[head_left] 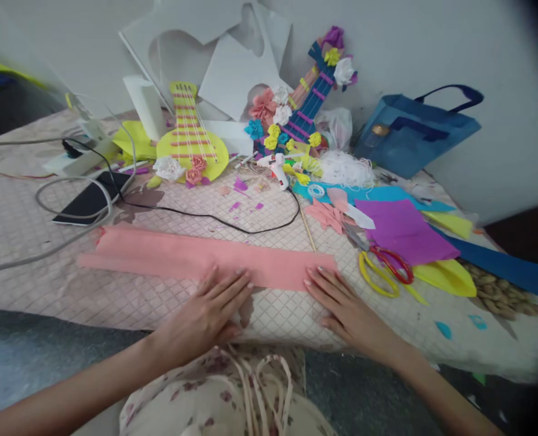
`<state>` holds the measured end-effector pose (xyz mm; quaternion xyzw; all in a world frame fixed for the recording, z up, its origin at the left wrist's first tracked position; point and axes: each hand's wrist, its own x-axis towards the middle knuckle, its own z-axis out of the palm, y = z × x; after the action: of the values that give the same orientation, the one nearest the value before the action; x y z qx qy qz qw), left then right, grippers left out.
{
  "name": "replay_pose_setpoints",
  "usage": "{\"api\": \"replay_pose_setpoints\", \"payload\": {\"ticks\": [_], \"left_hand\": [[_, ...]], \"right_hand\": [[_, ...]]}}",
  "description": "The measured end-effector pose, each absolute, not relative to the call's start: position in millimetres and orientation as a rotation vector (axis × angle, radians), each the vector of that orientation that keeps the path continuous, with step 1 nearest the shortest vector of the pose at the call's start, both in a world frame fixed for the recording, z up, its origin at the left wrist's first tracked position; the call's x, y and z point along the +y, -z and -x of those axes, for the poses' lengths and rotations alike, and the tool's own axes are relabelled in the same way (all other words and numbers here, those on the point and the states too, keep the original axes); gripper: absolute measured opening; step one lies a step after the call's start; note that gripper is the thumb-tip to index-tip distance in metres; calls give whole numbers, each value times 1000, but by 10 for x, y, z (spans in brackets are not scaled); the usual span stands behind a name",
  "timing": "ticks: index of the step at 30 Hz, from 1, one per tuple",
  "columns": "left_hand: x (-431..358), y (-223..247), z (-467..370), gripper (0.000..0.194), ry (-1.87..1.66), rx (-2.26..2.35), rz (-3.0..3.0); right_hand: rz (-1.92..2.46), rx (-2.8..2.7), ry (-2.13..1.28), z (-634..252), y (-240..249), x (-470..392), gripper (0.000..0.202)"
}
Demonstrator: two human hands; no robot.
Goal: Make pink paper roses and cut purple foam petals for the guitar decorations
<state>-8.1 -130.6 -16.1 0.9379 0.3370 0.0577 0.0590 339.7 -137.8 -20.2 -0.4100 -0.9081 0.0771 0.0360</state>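
Note:
A long folded strip of pink crepe paper [160,251] lies across the table in front of me. My left hand [216,303] rests flat on its lower edge near the middle, fingers stretched out. At the strip's right end my right hand [339,300] lies with its fingertips on the paper, fingers spread. Neither hand grips anything. To the right of my right hand are scissors [382,266] with one yellow and one red handle, blades lying over cut pink paper pieces [325,215].
Behind the strip lie a white glue gun [275,169] and its black cord. A yellow paper guitar [191,145] and a blue one [309,106] lean at the back. Purple paper [402,230], a blue bag [418,133] and a dark notebook [94,197] are around.

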Motion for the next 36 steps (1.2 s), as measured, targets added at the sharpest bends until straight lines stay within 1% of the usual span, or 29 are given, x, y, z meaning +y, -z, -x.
{"api": "replay_pose_setpoints", "payload": {"ticks": [3, 7, 9, 10, 12, 15, 20, 26, 29, 31, 34, 36], "left_hand": [[-1224, 122, 359, 53, -346, 1167, -2800], [-948, -17, 805, 42, -659, 1532, -2570], [-794, -85, 1045, 32, -642, 1706, -2492], [-728, -110, 1162, 30, -630, 1775, -2476], [-626, -135, 1374, 32, -555, 1886, -2439], [-555, -138, 1593, 33, -485, 1932, -2368], [-532, -133, 1687, 30, -417, 1904, -2268], [-495, -77, 1750, 27, -578, 1923, -2267], [-533, -111, 1698, 24, -638, 1803, -2339], [-574, -151, 1615, 20, -723, 1692, -2395], [-626, -191, 1485, 16, -721, 1525, -2480], [-651, -200, 1425, 20, -654, 1480, -2504]], "right_hand": [[1342, -2608, -248, -3435, 138, -1325, 60], [1505, -2329, -140, -3462, 19, -1103, 44], [1528, -2303, -116, -3474, -6, -951, 38], [1528, -2304, -120, -3478, -7, -875, 36], [1516, -2315, -157, -3480, 11, -738, 33], [1505, -2323, -201, -3463, 50, -591, 27], [1561, -2296, -247, -3385, 33, -526, 8], [1484, -2140, -297, -3382, -6, -620, 8], [1363, -2058, -291, -3429, -39, -719, 6], [1248, -2045, -348, -3447, -85, -822, 4], [1081, -2090, -512, -3444, -172, -1024, 13], [1009, -2135, -630, -3440, -219, -1169, 21]]}}
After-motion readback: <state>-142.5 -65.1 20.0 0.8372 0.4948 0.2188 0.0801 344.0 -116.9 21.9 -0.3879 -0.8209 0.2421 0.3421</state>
